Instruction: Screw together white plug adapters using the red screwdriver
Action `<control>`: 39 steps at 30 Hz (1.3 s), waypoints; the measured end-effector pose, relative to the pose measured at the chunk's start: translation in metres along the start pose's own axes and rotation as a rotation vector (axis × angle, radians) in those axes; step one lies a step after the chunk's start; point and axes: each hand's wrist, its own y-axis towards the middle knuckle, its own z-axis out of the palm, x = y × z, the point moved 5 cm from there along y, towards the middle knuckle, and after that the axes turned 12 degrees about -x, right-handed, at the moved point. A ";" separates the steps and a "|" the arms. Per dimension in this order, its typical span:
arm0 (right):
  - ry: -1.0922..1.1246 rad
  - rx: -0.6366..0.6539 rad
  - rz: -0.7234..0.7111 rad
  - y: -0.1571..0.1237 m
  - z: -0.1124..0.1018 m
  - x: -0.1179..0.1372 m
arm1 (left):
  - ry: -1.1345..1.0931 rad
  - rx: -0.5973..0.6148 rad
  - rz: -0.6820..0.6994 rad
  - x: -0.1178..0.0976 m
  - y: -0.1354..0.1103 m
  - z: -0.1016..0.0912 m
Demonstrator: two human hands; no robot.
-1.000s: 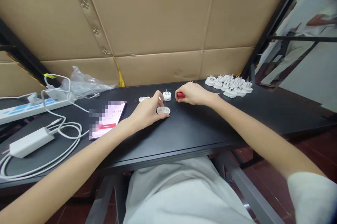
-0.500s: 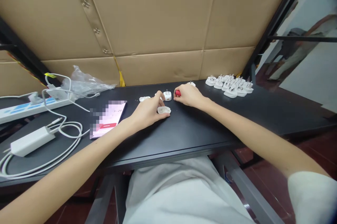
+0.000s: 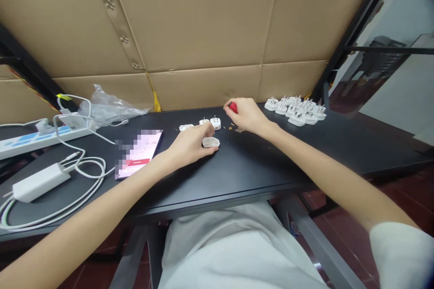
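Observation:
My left hand [image 3: 195, 139] is closed at the fingertips on a white plug shell [image 3: 211, 142], held low over the black table with its hollow side up. Raised above the table, my right hand [image 3: 249, 115] is closed round a red-handled screwdriver [image 3: 233, 107]; its tip is hidden. Just beyond my left fingers stand two white plug pieces, one with pins up [image 3: 215, 123] and another plug [image 3: 204, 121] partly behind the hand. A white shell part [image 3: 186, 127] lies left of them. Small brass-coloured metal pieces [image 3: 239, 130] and a tiny yellow piece [image 3: 230, 128] lie below my right hand.
Several white plugs [image 3: 298, 110] are grouped at the table's right rear. To the left lie a phone [image 3: 144, 153], a white charger [image 3: 42, 182] with coiled cable, a power strip [image 3: 47, 137] and a clear plastic bag [image 3: 110, 108]. A cardboard wall [image 3: 210, 22] closes the back.
My right hand has risen away from the table with the screwdriver, uncovering the small metal pieces. My left hand keeps the plug shell in nearly the same place.

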 end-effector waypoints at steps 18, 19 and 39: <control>0.412 -0.375 -0.003 -0.015 -0.023 0.024 | 0.076 0.018 0.081 -0.006 -0.003 -0.004; 0.410 -0.372 -0.001 -0.016 -0.022 0.024 | 0.076 0.018 0.083 -0.006 -0.003 -0.004; 0.415 -0.360 -0.066 -0.020 -0.026 0.033 | 0.093 0.036 0.106 -0.006 -0.003 -0.002</control>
